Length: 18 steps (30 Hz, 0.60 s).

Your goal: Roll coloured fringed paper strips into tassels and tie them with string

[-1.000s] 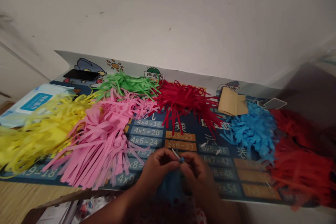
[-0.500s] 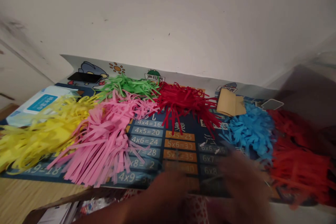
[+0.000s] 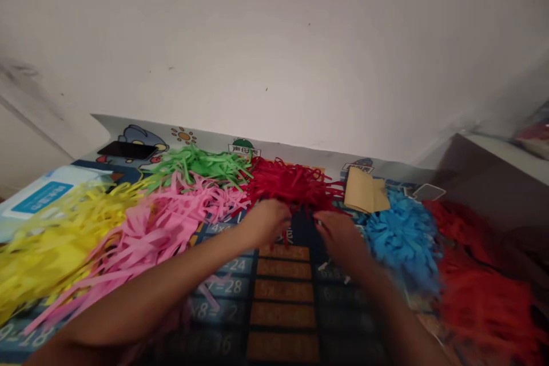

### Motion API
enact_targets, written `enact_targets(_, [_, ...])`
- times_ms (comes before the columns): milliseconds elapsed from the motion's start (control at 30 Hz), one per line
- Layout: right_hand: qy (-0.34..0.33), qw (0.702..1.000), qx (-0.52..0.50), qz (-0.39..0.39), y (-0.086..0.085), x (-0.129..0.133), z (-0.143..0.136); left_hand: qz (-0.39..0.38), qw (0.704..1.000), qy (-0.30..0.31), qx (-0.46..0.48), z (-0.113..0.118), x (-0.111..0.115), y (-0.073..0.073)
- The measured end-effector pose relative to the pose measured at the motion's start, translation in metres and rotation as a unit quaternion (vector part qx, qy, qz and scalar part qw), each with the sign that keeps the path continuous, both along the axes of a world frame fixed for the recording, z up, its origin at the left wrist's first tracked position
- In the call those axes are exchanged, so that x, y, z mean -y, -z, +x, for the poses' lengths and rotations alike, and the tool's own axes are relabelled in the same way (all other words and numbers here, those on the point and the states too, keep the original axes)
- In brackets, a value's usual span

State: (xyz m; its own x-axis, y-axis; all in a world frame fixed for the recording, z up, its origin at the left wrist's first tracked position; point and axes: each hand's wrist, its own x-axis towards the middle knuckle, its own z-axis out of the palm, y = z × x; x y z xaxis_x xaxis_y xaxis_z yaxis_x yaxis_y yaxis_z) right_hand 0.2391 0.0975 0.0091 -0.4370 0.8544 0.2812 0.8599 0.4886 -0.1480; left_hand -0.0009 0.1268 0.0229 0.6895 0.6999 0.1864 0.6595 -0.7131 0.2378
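Away from the packet [image 3: 45, 195], hands [image 3: 269, 220] [image 3: 341, 234] reach red streamers [image 3: 289, 182].

Splayed, tangled crimson strip bundle [image 3: 294, 182]

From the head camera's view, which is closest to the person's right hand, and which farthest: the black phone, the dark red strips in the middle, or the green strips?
Nearest to the right hand first:
1. Dark red strips: just beyond the fingers, toward the left.
2. Green strips: farther left, near the back.
3. Black phone: far left, at the back.
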Motion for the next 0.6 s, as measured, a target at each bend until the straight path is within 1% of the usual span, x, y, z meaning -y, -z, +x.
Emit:
enact_targets(33, [-0.013,1.000,0.006,0.001,0.000,-0.026,-0.027,0.010,0.999,-0.037,-0.003,0.001,-0.028,-0.002])
enact_targets(67, [-0.022,1.000,0.010,0.004,-0.001,-0.051,-0.049,0.017,0.998,-0.066,-0.010,0.000,-0.051,-0.001])
enact_targets(100, [-0.037,0.999,0.016,0.003,-0.002,-0.074,-0.065,0.018,0.996,-0.088,-0.021,-0.001,-0.069,0.001])
enact_targets(133, [-0.053,0.998,0.024,-0.001,-0.002,-0.093,-0.075,0.016,0.994,-0.104,-0.033,-0.004,-0.082,0.006])
enact_targets(167, [-0.064,0.997,0.032,-0.006,-0.002,-0.109,-0.077,0.013,0.992,-0.116,-0.045,-0.008,-0.091,0.012])
enact_targets(200, [-0.071,0.997,0.039,-0.011,0.000,-0.122,-0.073,0.010,0.991,-0.124,-0.055,-0.013,-0.096,0.018])
enact_targets(267, [-0.061,0.997,0.047,-0.020,0.004,-0.140,-0.049,0.002,0.988,-0.134,-0.071,-0.023,-0.099,0.032])
enact_targets(333, [-0.007,0.999,0.041,-0.022,0.007,-0.149,-0.014,-0.006,0.987,-0.137,-0.079,-0.032,-0.098,0.041])
enact_targets(400, [0.094,0.995,0.025,-0.010,0.005,-0.154,0.019,-0.014,0.988,-0.132,-0.082,-0.037,-0.099,0.045])
enact_targets(467, [0.206,0.978,0.004,0.023,0.000,-0.153,0.039,-0.019,0.989,-0.124,-0.083,-0.040,-0.101,0.045])
enact_targets(533, [0.289,0.955,-0.015,0.067,-0.007,-0.146,0.041,-0.022,0.989,-0.119,-0.084,-0.040,-0.104,0.044])
enact_targets(567, [0.309,0.946,-0.024,0.093,-0.009,-0.139,0.036,-0.023,0.989,-0.117,-0.085,-0.040,-0.106,0.044])
enact_targets(600, [0.305,0.944,-0.032,0.119,-0.010,-0.131,0.028,-0.023,0.989,-0.116,-0.085,-0.040,-0.106,0.044])
